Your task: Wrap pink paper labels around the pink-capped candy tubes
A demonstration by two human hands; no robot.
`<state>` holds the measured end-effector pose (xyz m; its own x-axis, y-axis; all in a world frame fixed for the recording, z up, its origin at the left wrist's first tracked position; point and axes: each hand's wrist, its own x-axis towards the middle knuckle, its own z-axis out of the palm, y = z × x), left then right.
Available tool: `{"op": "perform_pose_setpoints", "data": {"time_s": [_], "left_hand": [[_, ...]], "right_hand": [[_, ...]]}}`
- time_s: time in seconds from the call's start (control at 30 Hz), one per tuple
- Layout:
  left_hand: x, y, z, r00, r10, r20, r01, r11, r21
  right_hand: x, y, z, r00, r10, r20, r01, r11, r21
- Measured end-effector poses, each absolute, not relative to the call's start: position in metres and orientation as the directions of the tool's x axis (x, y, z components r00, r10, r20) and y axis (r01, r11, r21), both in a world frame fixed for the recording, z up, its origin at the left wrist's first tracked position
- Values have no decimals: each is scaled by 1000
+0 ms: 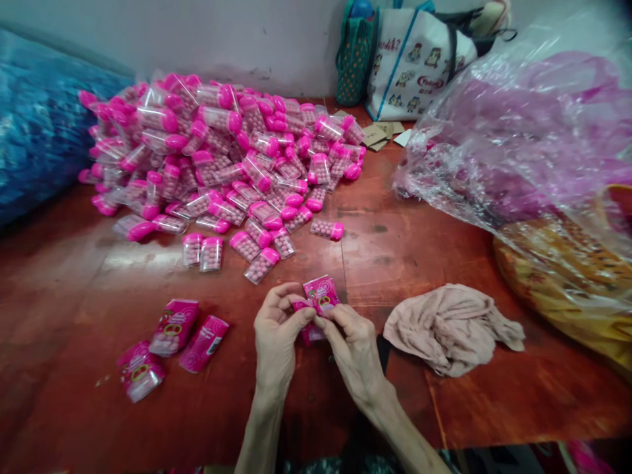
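My left hand (277,329) and my right hand (353,349) meet above the near middle of the table, thumbs and fingertips pinched on a small pink printed wrapper (302,305). Fingers cover much of it. Right behind it shows another pink printed piece (322,289); whether the two are joined I cannot tell. To the left lie three printed pink candy packs (174,326), with pale candies visible through clear windows on some. Beyond my hands, a large heap of clear candy boxes (222,155) with bright pink caps and round pink candies covers the table.
A crumpled beige cloth (449,329) lies right of my hands on the reddish wooden table (375,257). Clear and pink plastic bags (523,138) and a yellow bag (557,276) fill the right side. A blue bag (44,125) bulges at left. A white tote (415,62) stands by the wall.
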<state>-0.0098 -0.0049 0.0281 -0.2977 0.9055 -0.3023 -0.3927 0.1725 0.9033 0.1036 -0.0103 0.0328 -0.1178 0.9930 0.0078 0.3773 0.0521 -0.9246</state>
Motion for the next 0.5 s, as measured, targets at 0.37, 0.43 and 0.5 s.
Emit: {"op": "perform_pose_setpoints", "data": {"time_s": [0.37, 0.43, 0.5], "left_hand": [[-39, -13, 29, -286, 958, -30, -37, 21, 999], [-44, -13, 27, -347, 935, -69, -134, 23, 991], [-47, -12, 26, -398, 910, -119, -249, 18, 968]], "right_hand": [[95, -7, 35, -249, 968, -7, 448, 109, -887], [90, -7, 36, -254, 967, -37, 410, 73, -909], [86, -7, 38, -257, 964, -66, 402, 44, -915]]}}
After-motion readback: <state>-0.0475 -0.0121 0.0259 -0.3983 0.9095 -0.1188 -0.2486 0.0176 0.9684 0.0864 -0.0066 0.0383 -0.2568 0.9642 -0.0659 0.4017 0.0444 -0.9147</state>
